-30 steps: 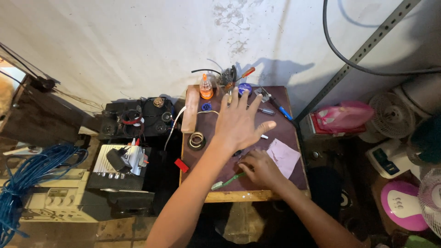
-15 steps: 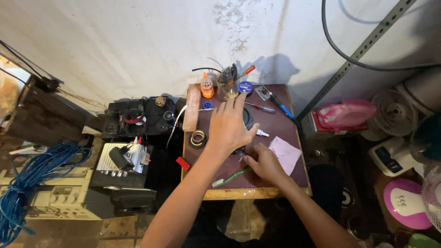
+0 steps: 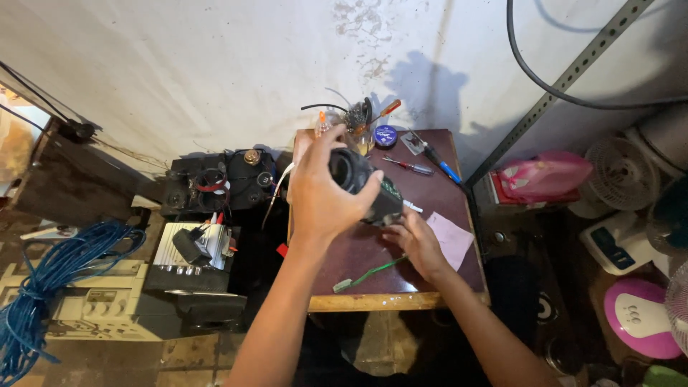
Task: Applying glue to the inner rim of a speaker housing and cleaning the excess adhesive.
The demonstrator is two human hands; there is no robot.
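Standing against the far wall, a small brown table is seen, with a coil of blue cable well to its left. A black cylindrical part is held above the table's middle, gripped by the left hand with fingers curled round it. The right hand is pressed to the part's near end; its grip cannot be told. A pink paper and a green wire are noted nearby.

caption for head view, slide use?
Left hand lifts a black cylindrical part over a small brown wooden table; right hand underneath.
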